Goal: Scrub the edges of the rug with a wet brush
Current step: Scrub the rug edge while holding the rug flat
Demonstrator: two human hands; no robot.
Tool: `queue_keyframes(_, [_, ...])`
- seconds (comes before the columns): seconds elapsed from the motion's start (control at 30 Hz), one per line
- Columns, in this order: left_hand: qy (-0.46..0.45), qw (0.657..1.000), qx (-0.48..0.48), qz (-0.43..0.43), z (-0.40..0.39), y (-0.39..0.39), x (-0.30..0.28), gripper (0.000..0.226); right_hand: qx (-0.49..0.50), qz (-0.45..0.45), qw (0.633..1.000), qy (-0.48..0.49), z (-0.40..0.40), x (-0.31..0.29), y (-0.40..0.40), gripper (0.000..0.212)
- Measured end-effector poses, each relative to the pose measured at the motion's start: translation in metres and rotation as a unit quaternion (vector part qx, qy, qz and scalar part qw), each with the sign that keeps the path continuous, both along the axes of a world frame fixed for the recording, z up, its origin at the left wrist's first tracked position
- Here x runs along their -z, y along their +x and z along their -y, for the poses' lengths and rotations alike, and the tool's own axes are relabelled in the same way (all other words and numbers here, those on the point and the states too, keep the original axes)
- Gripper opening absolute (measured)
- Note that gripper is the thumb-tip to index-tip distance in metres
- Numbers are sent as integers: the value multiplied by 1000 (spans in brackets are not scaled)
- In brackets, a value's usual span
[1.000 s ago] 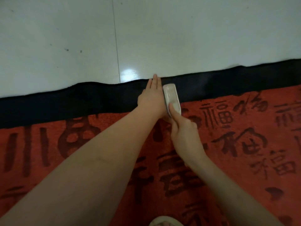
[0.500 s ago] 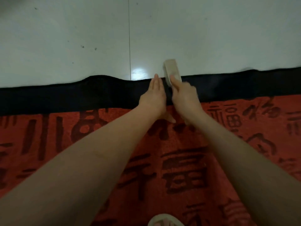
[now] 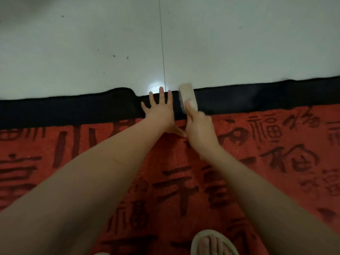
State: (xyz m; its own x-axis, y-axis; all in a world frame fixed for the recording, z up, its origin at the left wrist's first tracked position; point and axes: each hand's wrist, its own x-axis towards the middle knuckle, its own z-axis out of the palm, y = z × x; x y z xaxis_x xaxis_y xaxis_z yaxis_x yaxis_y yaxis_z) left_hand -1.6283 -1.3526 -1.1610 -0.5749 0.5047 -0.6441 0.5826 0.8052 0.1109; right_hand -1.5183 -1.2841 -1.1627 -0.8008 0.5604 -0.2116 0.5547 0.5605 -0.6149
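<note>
Left hand (image 3: pixel 161 113) flat, fingers spread, pressing the rug (image 3: pixel 165 177) at its black border. Right hand (image 3: pixel 199 126) curled round the pale brush (image 3: pixel 188 95), seemingly touching the border's far edge; blurred. Sandal (image 3: pixel 211 242) below.

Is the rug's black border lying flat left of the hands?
No. The black border humps up, its edge bulging onto the pale tiled floor.

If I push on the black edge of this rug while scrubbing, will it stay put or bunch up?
Probably floppy: the black border already bulges in a wave left of the left hand. The glossy floor likely lets it slide, which may be why that hand presses flat beside the brush.
</note>
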Motion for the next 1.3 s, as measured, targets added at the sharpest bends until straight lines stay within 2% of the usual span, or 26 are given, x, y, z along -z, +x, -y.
queue_keyframes(0.07, [35, 999, 5, -3, 8, -4, 6, 149, -27, -1, 999, -17, 19, -6, 23, 50])
queue_keyframes(0.17, [55, 998, 20, -12, 16, -5, 12, 149, -28, 15, 999, 39, -10, 5, -26, 46])
queue_keyframes(0.27, [51, 998, 27, -15, 16, -6, 12, 149, 2, 23, 999, 31, -17, 2, -59, 41])
queue_keyframes(0.4, [77, 997, 16, -9, 20, -8, 13, 144, -24, 4, 1000, 5, 35, -6, 12, 50])
queue_keyframes(0.43, [77, 997, 15, -11, 20, -7, 12, 145, -26, -1, 1000, 8, 31, -5, 8, 50])
queue_keyframes(0.5, [62, 998, 16, -16, 17, -9, 8, 151, -28, 22, 998, 45, 4, 2, -35, 44])
queue_keyframes(0.6, [30, 999, 18, -3, 12, -8, 6, 157, 1, 58, 997, 43, -20, -4, -70, 32])
queue_keyframes(0.73, [53, 998, 15, -5, 17, -7, 12, 152, -45, 11, 998, 32, 24, -5, 5, 46])
queue_keyframes(0.83, [40, 999, 20, -8, 18, -7, 12, 155, -43, 30, 996, 72, -21, 5, 0, 45])
queue_keyframes(0.93, [18, 1000, 18, -3, 8, -5, 2, 154, 39, 63, 991, 110, -65, 0, -13, 41])
queue_keyframes(0.97, [7, 1000, 20, -1, 3, -4, -2, 153, 26, 49, 992, 114, -57, -2, -12, 41])
queue_keyframes(1.07, [-39, 999, 16, 8, -7, -3, -8, 151, -116, 9, 991, 72, -17, 5, -1, 48])
queue_keyframes(1.1, [-52, 998, 15, 8, -9, -3, -9, 151, -121, 6, 989, 87, -23, 6, 2, 50])
queue_keyframes(1.17, [-72, 997, 11, 10, -12, -4, -10, 154, -60, 43, 987, 142, -61, 9, 6, 52])
queue_keyframes(1.23, [-89, 996, -3, 19, -16, -3, -10, 156, 74, 77, 984, 141, -85, 7, 10, 51])
queue_keyframes(1.27, [-95, 995, -6, 24, -19, -3, -10, 157, 103, 71, 983, 136, -76, 6, 9, 51])
queue_keyframes(1.3, [-98, 995, -11, 26, -22, -3, -10, 157, 82, 56, 987, 130, -58, 7, 3, 52])
